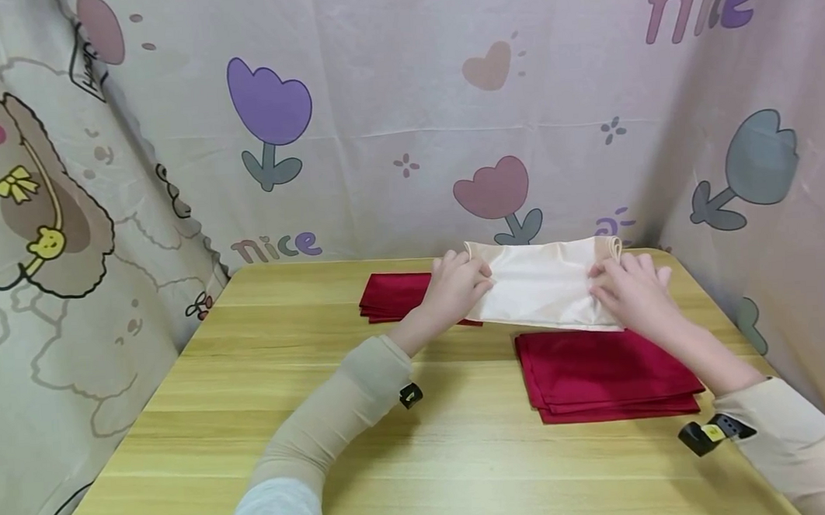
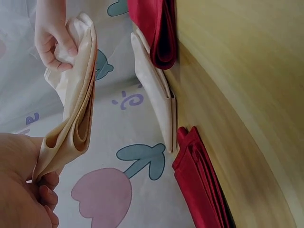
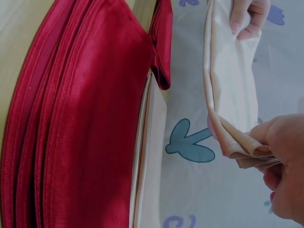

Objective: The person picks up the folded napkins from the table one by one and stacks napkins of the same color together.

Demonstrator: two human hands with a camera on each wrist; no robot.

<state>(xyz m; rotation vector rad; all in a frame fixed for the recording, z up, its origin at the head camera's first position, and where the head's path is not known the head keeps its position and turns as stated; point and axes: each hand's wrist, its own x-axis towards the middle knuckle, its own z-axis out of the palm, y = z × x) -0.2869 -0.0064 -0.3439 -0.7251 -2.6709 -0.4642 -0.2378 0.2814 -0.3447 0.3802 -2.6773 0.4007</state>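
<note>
A folded cream satin cloth (image 1: 543,286) is held up off the table between both hands. My left hand (image 1: 454,288) pinches its left end between thumb and fingers, while my right hand (image 1: 634,291) pinches the right end. Its folded layers show along the edge in both wrist views. Below and in front lies a stack of folded red cloths (image 1: 608,375); another red stack (image 1: 395,293) sits behind my left hand, partly covered by it. Beyond the front red stack, a second folded cream cloth (image 3: 152,156) rests on the table, hidden in the head view.
The wooden table (image 1: 218,423) stands against a printed curtain (image 1: 375,73) at the back and sides. Each wrist wears a band with a small black device, one left (image 1: 410,395) and one right (image 1: 702,437).
</note>
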